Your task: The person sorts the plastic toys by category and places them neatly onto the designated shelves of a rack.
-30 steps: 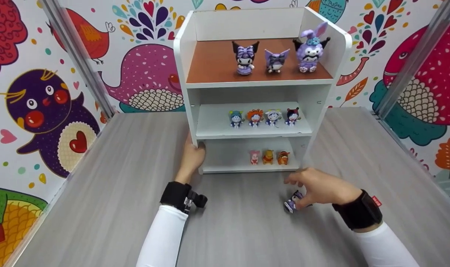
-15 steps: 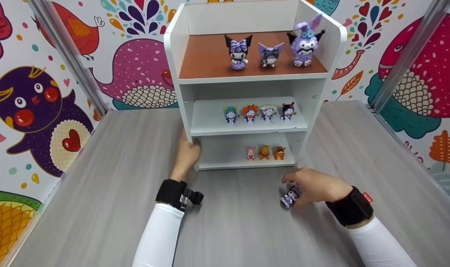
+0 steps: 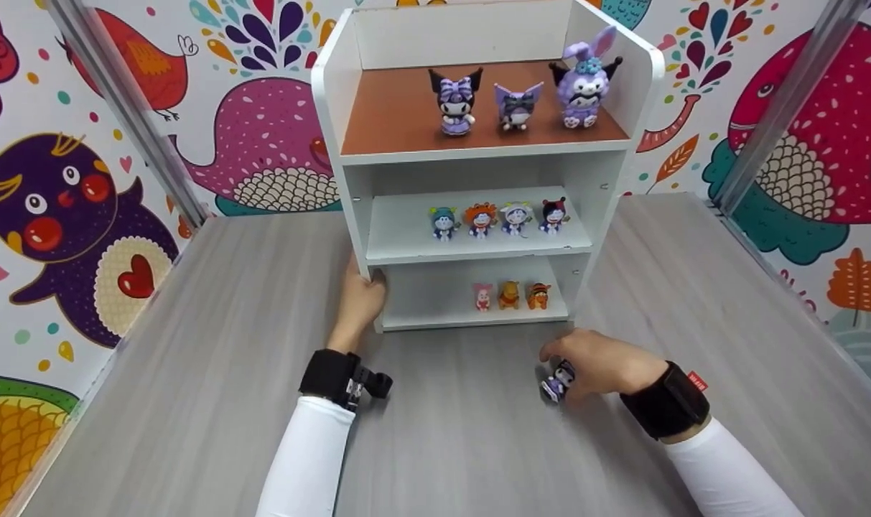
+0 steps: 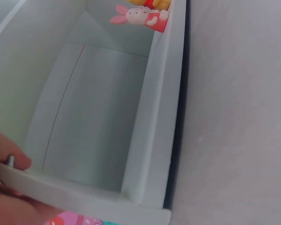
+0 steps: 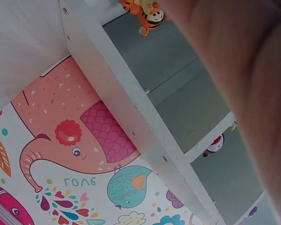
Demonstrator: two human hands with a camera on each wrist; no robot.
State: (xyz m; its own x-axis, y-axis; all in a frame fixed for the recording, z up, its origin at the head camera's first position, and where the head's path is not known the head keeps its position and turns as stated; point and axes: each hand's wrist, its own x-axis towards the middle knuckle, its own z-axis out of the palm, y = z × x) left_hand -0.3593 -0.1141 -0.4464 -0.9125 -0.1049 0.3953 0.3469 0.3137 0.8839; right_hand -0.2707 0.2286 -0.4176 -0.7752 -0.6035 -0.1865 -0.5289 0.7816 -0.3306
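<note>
A white three-tier shelf (image 3: 471, 329) stands upright on the table. My left hand (image 3: 357, 298) grips its left side panel low down. In the left wrist view, the thumb (image 4: 19, 157) lies on the panel's inner face and the fingers are outside it. In front of the shelf's right corner, a small purple-and-black figurine (image 3: 557, 382) leans at a slant close to the tabletop. My right hand (image 3: 604, 361) holds it, fingers curled over it and thumb at its right. The right wrist view shows mostly blurred hand (image 5: 243, 75), with the figurine hidden.
Purple figurines such as the tall bunny-hooded one (image 3: 586, 90) stand on the brown top. Several small figurines (image 3: 480, 220) line the middle tier. A pink piglet (image 3: 482, 296), a yellow bear (image 3: 508, 295) and an orange tiger (image 3: 538, 296) stand below. Patterned walls surround the grey table (image 3: 435, 445).
The head view has shifted slightly, so the scene sits a little further left and higher. My right hand has settled lower and further left around the figurine. My left hand keeps its grip.
</note>
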